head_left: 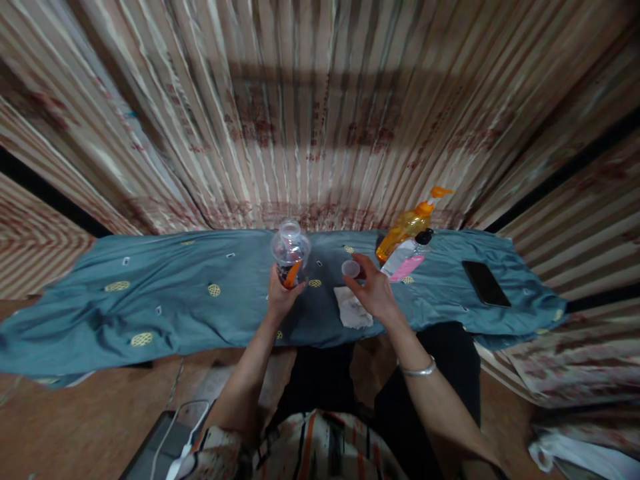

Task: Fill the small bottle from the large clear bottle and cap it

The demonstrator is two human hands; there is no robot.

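My left hand (pixel 283 293) is wrapped round a clear plastic bottle (pixel 290 248) with an orange and dark label. The bottle stands upright at the middle of the cloth, its mouth uncovered. A small round translucent cap (pixel 351 269) is between the thumb and fingers of my right hand (pixel 374 288), to the right of the bottle. Just below that hand lies a crumpled white tissue (pixel 354 309), partly covered by it.
Behind my right hand stand an orange pump bottle (pixel 403 232) and a clear bottle with a pink label (pixel 406 261). A black phone (pixel 485 283) lies farther right. Blue-green patterned cloth (pixel 185 300) covers the narrow table. A striped curtain (pixel 310 113) hangs close behind.
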